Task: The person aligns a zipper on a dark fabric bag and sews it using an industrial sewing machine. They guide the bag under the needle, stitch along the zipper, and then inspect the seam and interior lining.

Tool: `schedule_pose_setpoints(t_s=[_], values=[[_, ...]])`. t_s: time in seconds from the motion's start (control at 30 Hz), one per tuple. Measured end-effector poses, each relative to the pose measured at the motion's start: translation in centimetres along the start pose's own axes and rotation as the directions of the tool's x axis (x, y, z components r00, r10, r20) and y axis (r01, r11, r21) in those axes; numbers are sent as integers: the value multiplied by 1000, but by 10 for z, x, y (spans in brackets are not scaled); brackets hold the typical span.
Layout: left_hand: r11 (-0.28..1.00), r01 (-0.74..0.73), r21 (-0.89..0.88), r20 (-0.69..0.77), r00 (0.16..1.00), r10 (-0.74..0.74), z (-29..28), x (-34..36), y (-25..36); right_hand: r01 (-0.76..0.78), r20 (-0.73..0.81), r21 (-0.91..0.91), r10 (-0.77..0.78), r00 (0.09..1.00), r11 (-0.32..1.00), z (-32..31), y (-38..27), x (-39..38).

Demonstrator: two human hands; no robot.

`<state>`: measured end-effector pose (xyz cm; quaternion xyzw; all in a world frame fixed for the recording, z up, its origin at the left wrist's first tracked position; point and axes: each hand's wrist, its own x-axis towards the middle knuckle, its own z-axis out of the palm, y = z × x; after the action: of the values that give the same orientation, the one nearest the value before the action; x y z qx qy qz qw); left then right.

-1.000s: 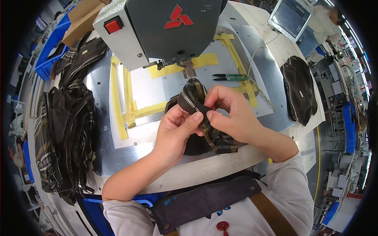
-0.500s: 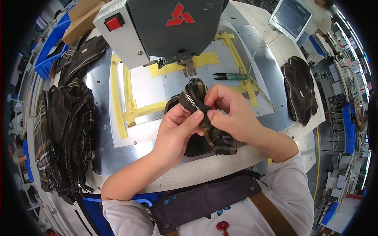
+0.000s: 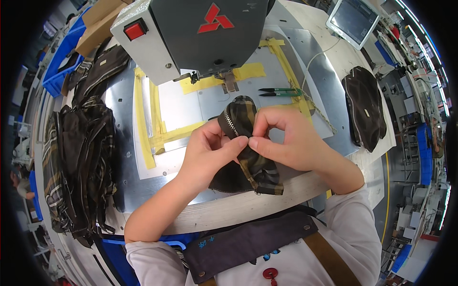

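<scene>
Both my hands hold a dark plaid fabric pouch [image 3: 260,169] with a silver metal zipper [image 3: 231,123], above the front part of the sewing machine's plate. My left hand [image 3: 213,148] pinches the fabric beside the zipper, thumb on top. My right hand [image 3: 286,138] pinches the same piece, its thumb tip almost against the left thumb. What lies exactly between the fingertips is too small to make out. The pouch's lower part hangs toward the table edge. Beyond it is the grey sewing machine head [image 3: 210,38], its presser foot [image 3: 230,83] over the plate.
Green-handled thread snips [image 3: 281,92] lie right of the presser foot, by a cord [image 3: 315,107]. Piled dark and plaid pouches [image 3: 78,162] cover the left side. Another dark pouch [image 3: 365,108] rests at the right, below a screen [image 3: 354,21]. A blue bin [image 3: 59,76] stands far left.
My right hand's fingers have shifted down on the fabric, and the two thumbs are now closer together. The pouch has turned slightly, showing more of its plaid side.
</scene>
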<state>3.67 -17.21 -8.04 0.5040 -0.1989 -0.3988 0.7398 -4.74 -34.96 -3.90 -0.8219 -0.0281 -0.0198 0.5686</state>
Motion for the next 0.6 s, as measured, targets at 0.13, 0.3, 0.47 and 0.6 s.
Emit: schedule_pose_setpoints(t_s=[0.13, 0.3, 0.47, 0.6], values=[[991, -8, 134, -32, 999, 13, 3, -3, 10, 20, 21, -23, -19, 1000, 1000, 3, 1, 0], [977, -5, 212, -18, 1000, 9, 4, -3, 14, -50, 60, -13, 51, 997, 999, 2, 0, 1], [980, 33, 197, -9, 999, -32, 1, -2, 14, -113, 100, 84, 105, 989, 990, -1, -2, 3], [988, 89, 126, -9, 996, -88, 2, -2, 13, -148, 149, 117, 130, 980, 982, -1, 1, 4]])
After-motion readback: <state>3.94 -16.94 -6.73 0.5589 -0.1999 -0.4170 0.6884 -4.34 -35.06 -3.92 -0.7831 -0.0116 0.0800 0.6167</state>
